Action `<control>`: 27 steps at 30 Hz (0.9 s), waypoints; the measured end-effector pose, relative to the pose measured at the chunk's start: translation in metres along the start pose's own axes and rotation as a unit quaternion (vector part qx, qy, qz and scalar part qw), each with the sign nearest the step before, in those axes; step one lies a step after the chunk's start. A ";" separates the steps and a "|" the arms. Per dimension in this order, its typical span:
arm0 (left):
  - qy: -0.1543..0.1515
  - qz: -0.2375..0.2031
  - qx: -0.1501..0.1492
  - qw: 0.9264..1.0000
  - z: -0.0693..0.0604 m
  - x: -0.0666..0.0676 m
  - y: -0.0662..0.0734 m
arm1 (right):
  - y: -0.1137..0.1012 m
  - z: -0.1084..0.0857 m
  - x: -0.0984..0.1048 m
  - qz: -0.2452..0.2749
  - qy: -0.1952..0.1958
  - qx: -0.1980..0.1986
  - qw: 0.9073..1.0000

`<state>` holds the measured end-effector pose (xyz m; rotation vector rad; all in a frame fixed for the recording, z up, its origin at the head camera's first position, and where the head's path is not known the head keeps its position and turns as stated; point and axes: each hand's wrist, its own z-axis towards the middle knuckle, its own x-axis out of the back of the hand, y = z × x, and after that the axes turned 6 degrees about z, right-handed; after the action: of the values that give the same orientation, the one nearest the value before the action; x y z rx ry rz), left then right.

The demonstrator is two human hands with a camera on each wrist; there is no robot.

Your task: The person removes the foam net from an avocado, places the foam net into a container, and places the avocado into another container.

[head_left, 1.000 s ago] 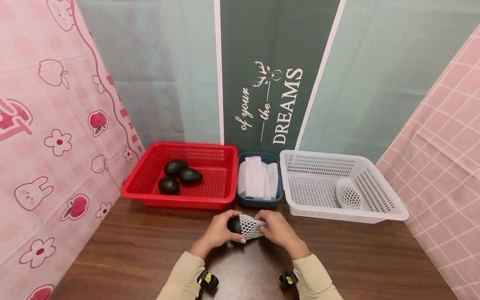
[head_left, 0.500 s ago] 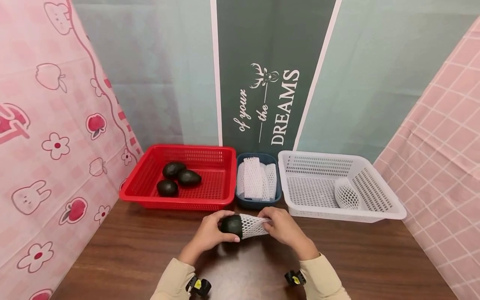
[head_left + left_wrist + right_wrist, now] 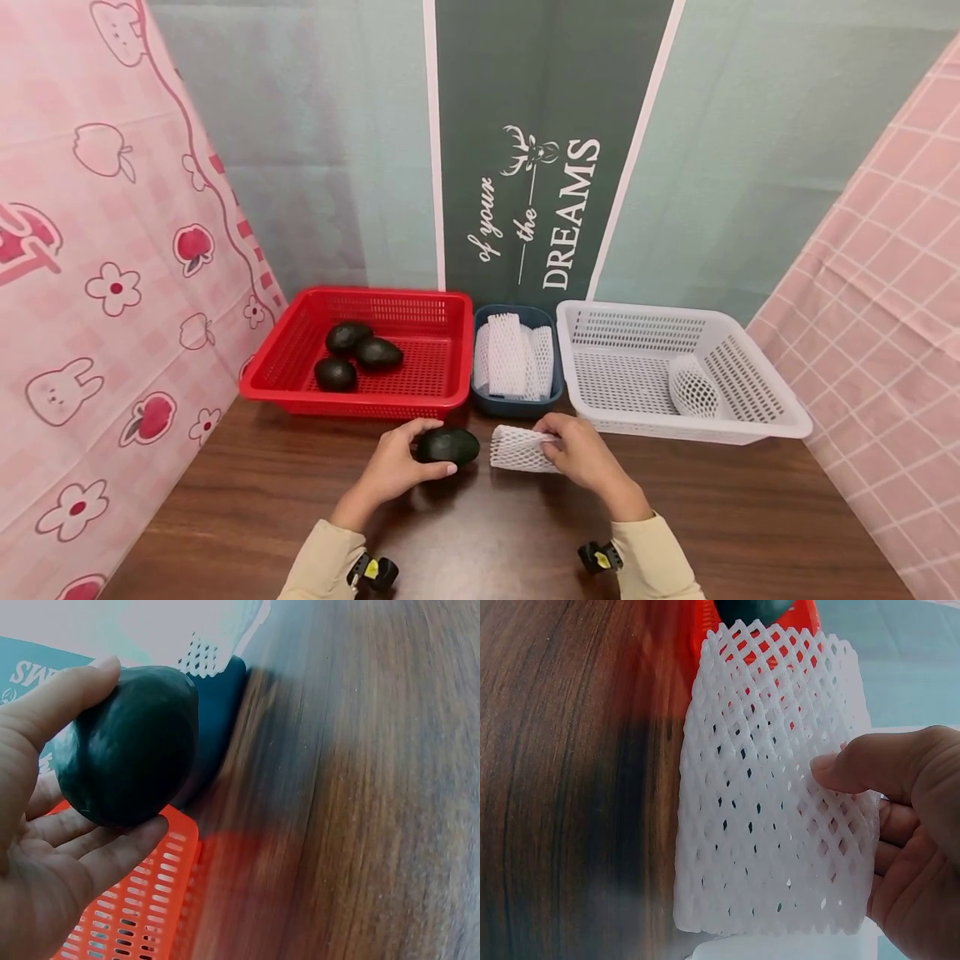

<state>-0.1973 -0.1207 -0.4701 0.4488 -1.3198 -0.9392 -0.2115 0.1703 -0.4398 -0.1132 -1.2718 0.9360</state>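
Note:
My left hand (image 3: 396,463) holds a dark green avocado (image 3: 453,447) just above the table, thumb on the near side and fingers on the far side. In the left wrist view the bare avocado (image 3: 135,746) sits between thumb and fingers. My right hand (image 3: 588,460) pinches a white foam net sleeve (image 3: 519,450) by its right end. The right wrist view shows this net sleeve (image 3: 772,795) flattened, its far end pointing toward the avocado. A small gap separates the avocado from the sleeve.
Behind the left hand stands a red basket (image 3: 442,400) with 3 avocados. A blue bin (image 3: 517,408) of several folded net sleeves stands in the middle. On the right, a white basket (image 3: 637,423) contains one netted item (image 3: 695,388). Patterned cloths hang around the wooden table (image 3: 480,533).
The avocado, earlier partly inside the net sleeve, is now out of it. My left hand has moved left with the avocado; my right hand has shifted slightly right with the sleeve.

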 end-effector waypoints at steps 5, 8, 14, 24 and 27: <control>0.004 0.002 -0.003 1.000 0.001 -0.001 0.000 | 0.000 0.002 0.001 -0.004 -0.002 -0.003 1.000; 0.006 0.005 -0.006 1.000 0.002 -0.001 0.001 | 0.000 0.003 0.002 -0.005 -0.001 -0.006 1.000; 0.003 0.014 -0.004 1.000 -0.004 0.007 0.004 | -0.004 0.003 0.012 -0.022 -0.025 0.007 0.999; 0.017 0.039 0.018 0.999 -0.017 0.038 -0.001 | -0.003 0.030 0.052 -0.025 0.019 0.022 0.999; 0.013 0.045 0.028 0.999 -0.022 0.041 -0.005 | 0.002 0.039 0.057 -0.030 0.044 0.002 0.999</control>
<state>-0.1797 -0.1608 -0.4536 0.4388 -1.3346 -0.8210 -0.2463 0.1929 -0.3840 -0.1125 -1.1858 0.8733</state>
